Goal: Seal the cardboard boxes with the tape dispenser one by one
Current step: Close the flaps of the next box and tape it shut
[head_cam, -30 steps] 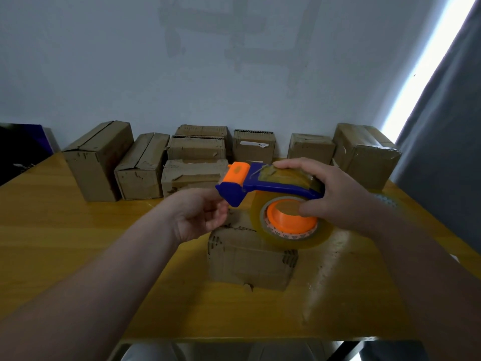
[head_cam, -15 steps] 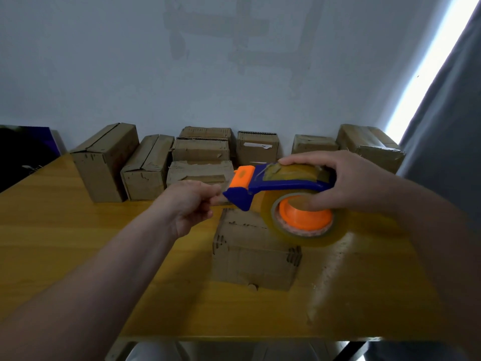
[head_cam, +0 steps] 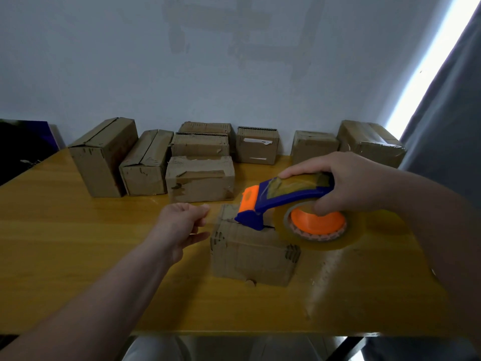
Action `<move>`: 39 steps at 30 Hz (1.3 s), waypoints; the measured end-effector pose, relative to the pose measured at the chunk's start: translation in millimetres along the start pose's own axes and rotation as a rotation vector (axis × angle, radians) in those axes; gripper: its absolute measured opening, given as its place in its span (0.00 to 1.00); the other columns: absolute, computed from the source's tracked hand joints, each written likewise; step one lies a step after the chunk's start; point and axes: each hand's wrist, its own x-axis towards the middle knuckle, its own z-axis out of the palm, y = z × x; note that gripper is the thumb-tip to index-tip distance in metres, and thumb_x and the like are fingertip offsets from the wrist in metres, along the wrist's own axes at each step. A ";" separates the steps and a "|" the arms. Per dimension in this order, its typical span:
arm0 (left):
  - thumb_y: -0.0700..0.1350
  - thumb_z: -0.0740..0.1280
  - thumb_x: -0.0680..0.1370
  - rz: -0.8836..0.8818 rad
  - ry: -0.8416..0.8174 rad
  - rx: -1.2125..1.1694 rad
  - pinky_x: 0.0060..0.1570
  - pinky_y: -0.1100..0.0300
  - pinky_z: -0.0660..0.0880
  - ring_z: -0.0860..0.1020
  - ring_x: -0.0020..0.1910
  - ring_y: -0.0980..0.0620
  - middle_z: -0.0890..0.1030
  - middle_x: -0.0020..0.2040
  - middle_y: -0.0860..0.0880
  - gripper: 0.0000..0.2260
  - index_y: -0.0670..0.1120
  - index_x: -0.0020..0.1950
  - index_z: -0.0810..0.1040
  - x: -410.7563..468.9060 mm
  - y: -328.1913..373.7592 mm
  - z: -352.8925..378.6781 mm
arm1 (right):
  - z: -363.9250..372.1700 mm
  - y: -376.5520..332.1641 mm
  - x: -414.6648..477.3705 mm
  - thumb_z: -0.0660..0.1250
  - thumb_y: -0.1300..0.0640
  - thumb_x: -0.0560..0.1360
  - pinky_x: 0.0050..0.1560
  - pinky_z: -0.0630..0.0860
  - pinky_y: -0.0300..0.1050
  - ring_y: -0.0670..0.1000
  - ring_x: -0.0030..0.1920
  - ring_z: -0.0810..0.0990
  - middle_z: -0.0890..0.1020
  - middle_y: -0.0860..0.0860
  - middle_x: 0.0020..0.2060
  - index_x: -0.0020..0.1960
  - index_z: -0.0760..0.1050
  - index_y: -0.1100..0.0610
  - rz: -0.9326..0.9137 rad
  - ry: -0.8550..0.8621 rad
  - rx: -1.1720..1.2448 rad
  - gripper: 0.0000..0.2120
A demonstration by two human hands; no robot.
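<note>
Yellow wooden table, glossy top, fills the lower half of the frame; its near edge runs along the bottom. One small box stands alone at centre, apart from the rest. Along the far edge, mid-frame, a row of cardboard boxes. From the left: tall box, long box just beside it, squat box with rear boxes close behind, labelled box, plain box, tape-wrapped box at the right end. Rear boxes stacked or one behind the other — cannot tell.
</note>
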 end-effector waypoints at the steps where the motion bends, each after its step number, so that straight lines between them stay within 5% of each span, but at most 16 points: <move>1: 0.41 0.65 0.79 -0.004 0.002 -0.011 0.41 0.55 0.79 0.70 0.32 0.53 0.73 0.34 0.47 0.07 0.42 0.40 0.73 0.5 -1.0 0.5 | 0.0 -1.6 1.9 0.72 0.58 0.69 0.34 0.72 0.32 0.40 0.37 0.76 0.77 0.41 0.45 0.62 0.69 0.34 0.000 -0.003 -0.021 0.29; 5: 0.42 0.63 0.80 -0.038 0.006 -0.069 0.42 0.53 0.79 0.70 0.33 0.53 0.72 0.35 0.47 0.07 0.42 0.42 0.72 2.6 -3.6 3.2 | 0.0 -9.0 8.5 0.71 0.58 0.70 0.32 0.68 0.31 0.36 0.35 0.74 0.74 0.38 0.41 0.65 0.70 0.37 0.001 -0.020 -0.058 0.28; 9: 0.42 0.62 0.80 -0.064 0.023 -0.083 0.32 0.60 0.79 0.71 0.35 0.52 0.72 0.37 0.46 0.07 0.42 0.43 0.71 4.4 -8.4 1.6 | 1.7 -14.6 13.9 0.71 0.58 0.71 0.33 0.67 0.31 0.40 0.34 0.73 0.73 0.38 0.39 0.66 0.70 0.39 0.003 -0.037 -0.085 0.27; 13: 0.42 0.63 0.80 -0.099 0.038 -0.086 0.27 0.64 0.77 0.72 0.36 0.51 0.72 0.37 0.46 0.07 0.42 0.43 0.70 6.3 -15.4 1.0 | 4.5 -16.3 19.8 0.71 0.57 0.71 0.31 0.68 0.29 0.33 0.32 0.72 0.73 0.39 0.39 0.66 0.70 0.39 -0.005 -0.042 -0.103 0.26; 18: 0.45 0.64 0.79 -0.137 0.018 0.122 0.36 0.58 0.75 0.77 0.45 0.46 0.78 0.47 0.42 0.07 0.42 0.48 0.72 7.3 -24.3 10.0 | 6.0 -15.0 20.3 0.71 0.56 0.72 0.34 0.68 0.31 0.41 0.35 0.74 0.75 0.40 0.43 0.66 0.70 0.38 0.013 -0.037 -0.083 0.26; 28: 0.47 0.59 0.81 -0.166 -0.023 0.431 0.51 0.50 0.77 0.78 0.49 0.44 0.79 0.50 0.42 0.07 0.45 0.51 0.73 2.2 -28.8 14.5 | 9.9 -12.7 17.4 0.71 0.57 0.71 0.36 0.69 0.33 0.44 0.36 0.74 0.76 0.40 0.43 0.65 0.72 0.40 -0.006 0.011 -0.045 0.25; 32: 0.41 0.59 0.80 0.054 0.044 0.225 0.60 0.49 0.74 0.77 0.55 0.49 0.79 0.56 0.47 0.09 0.48 0.55 0.77 0.8 -24.1 11.8 | 11.1 -10.3 17.2 0.71 0.57 0.71 0.36 0.69 0.34 0.44 0.37 0.74 0.77 0.41 0.44 0.65 0.72 0.40 -0.012 0.023 -0.033 0.25; 36: 0.39 0.60 0.78 0.087 -0.206 0.163 0.68 0.49 0.65 0.67 0.67 0.49 0.68 0.67 0.52 0.25 0.51 0.75 0.62 -19.0 -20.5 22.8 | 11.9 -6.6 17.8 0.71 0.57 0.71 0.35 0.69 0.33 0.44 0.35 0.74 0.77 0.42 0.42 0.64 0.72 0.40 -0.011 0.037 -0.018 0.25; 39: 0.44 0.62 0.78 0.026 -0.295 0.239 0.59 0.55 0.70 0.72 0.60 0.52 0.72 0.64 0.53 0.23 0.51 0.73 0.65 -23.9 -23.6 21.8 | 13.4 -6.0 18.2 0.71 0.56 0.70 0.38 0.72 0.36 0.45 0.38 0.76 0.77 0.40 0.45 0.63 0.72 0.40 -0.024 0.063 -0.011 0.25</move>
